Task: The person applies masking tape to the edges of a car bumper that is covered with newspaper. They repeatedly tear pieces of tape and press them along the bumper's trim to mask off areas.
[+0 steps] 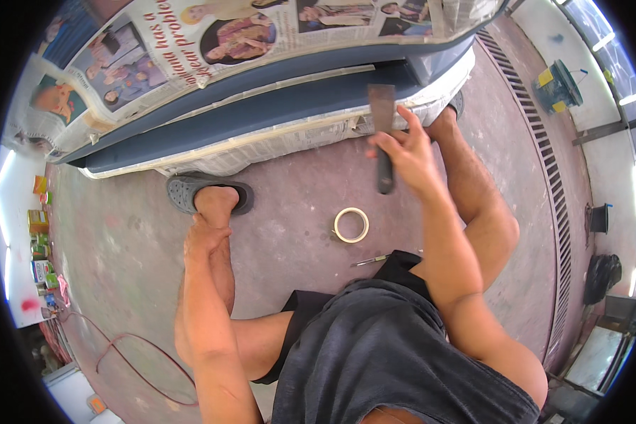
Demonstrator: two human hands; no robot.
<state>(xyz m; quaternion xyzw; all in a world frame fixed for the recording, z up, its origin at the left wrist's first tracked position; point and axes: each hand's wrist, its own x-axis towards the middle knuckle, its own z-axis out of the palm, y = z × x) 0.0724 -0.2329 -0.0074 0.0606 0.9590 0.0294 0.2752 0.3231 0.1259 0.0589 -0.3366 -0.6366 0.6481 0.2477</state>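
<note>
Newspaper (177, 63) borders the dark blue-grey panel (261, 113) across the frame's top. Left of centre, your left grip (206, 236) clasps your left leg (223, 272) above the ankle. Upper right of centre, your right grip (407, 151) is closed round a scraper (382, 116), blade upward. Near centre lies a tape roll (337, 225), a slim tool (372, 261) just below.

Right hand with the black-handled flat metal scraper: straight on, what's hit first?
Likely the blue-grey curved panel, met by the scraper blade ahead of the right hand. Depth is unclear; the newspaper masking along the panel's lower edge could come first.
</note>
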